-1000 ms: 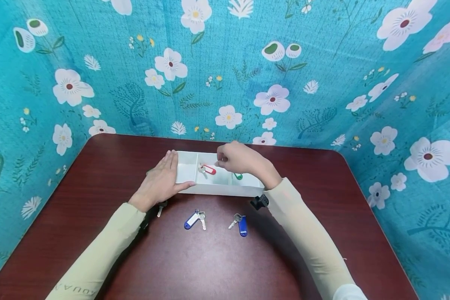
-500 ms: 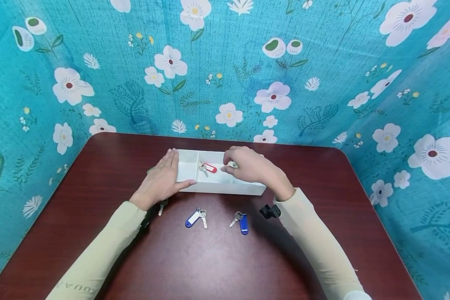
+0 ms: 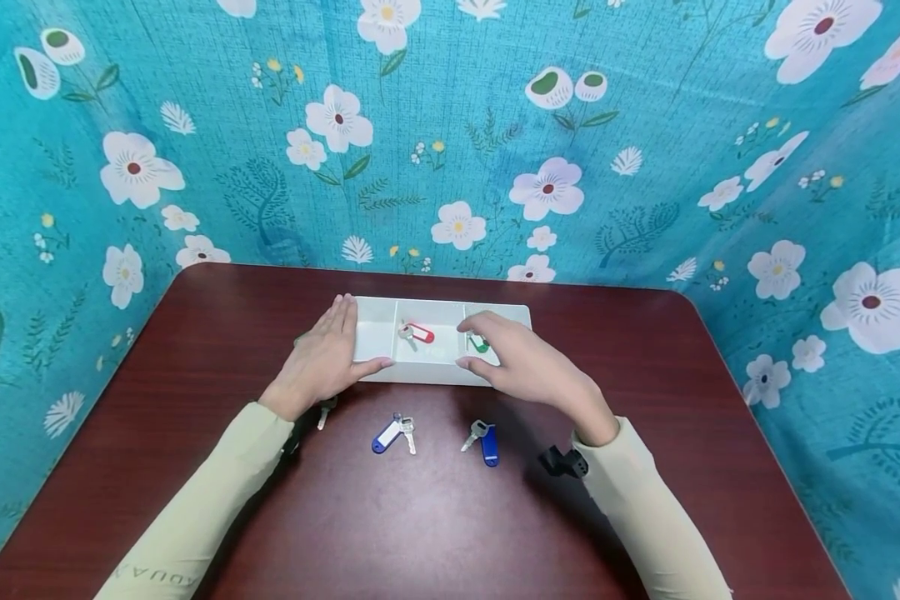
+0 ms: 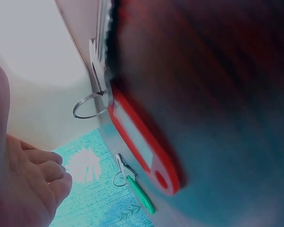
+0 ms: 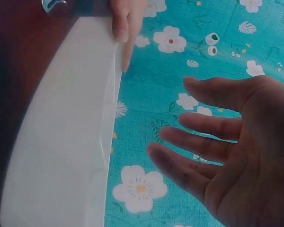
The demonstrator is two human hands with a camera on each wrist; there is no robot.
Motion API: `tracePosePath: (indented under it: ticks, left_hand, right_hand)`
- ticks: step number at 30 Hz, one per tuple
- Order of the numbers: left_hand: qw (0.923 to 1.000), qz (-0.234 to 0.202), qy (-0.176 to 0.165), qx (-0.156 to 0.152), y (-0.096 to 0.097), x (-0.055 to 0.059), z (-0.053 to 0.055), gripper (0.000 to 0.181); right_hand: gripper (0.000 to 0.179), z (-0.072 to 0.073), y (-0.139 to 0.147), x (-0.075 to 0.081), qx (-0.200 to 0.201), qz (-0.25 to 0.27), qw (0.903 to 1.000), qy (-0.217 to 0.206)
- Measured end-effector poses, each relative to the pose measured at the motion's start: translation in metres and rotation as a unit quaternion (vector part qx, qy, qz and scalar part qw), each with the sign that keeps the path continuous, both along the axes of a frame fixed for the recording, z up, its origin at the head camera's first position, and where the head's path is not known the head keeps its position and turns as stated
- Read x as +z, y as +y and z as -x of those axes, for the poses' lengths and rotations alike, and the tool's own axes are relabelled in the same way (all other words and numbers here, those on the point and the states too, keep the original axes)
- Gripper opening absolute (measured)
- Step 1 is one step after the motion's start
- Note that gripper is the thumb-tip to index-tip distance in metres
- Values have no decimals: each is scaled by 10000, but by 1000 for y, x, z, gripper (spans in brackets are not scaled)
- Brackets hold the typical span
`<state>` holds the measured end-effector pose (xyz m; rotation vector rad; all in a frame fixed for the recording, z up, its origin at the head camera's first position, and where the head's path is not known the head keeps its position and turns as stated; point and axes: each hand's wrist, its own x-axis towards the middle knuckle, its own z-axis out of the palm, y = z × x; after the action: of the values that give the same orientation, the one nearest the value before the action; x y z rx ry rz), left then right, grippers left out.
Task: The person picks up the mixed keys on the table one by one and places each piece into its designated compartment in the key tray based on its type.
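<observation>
A white three-compartment tray (image 3: 427, 373) stands on the table. My left hand (image 3: 321, 358) lies along its left end, fingers straight and thumb at the front rim. My right hand (image 3: 532, 360), fingers and thumb spread, is over the right compartment and holds nothing; the right wrist view shows those parted fingers (image 5: 199, 142) too. A key with a red tag (image 3: 421, 333) lies in the middle compartment. In the right compartment, partly covered by the right hand, is a green-tagged key (image 3: 478, 342).
Two keys with blue tags, one left (image 3: 387, 437) and one right (image 3: 489, 447), lie in front of the tray. By the left wrist, a key (image 3: 326, 413) shows partly. The left wrist view has a red tag (image 4: 144, 142) and a green tag (image 4: 140, 195) with keys. A floral curtain (image 3: 450, 125) hangs behind.
My right hand has moved right and toward me, from the middle compartment to the right one, its fingers spreading apart. The left hand stays on the tray's end.
</observation>
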<state>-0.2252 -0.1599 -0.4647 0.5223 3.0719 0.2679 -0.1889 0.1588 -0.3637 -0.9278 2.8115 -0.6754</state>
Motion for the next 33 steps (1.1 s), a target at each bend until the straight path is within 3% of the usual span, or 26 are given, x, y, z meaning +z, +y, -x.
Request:
tracePosePath:
  ticks: [14,26,33]
  left_hand:
    - [10000,57,-29,-43,-2,0,-1,122]
    - [10000,-21,-8,-25,0,-2,-2,120]
    - [9999,-111,-58,7,-1,0,-1,120]
  right_hand:
    - [44,-29,29,-16,-31,386,9990,-204]
    - [41,-39,42,-35,-117,198,9993,-301]
    - [42,-41,42,-53,123,-104,9996,-227]
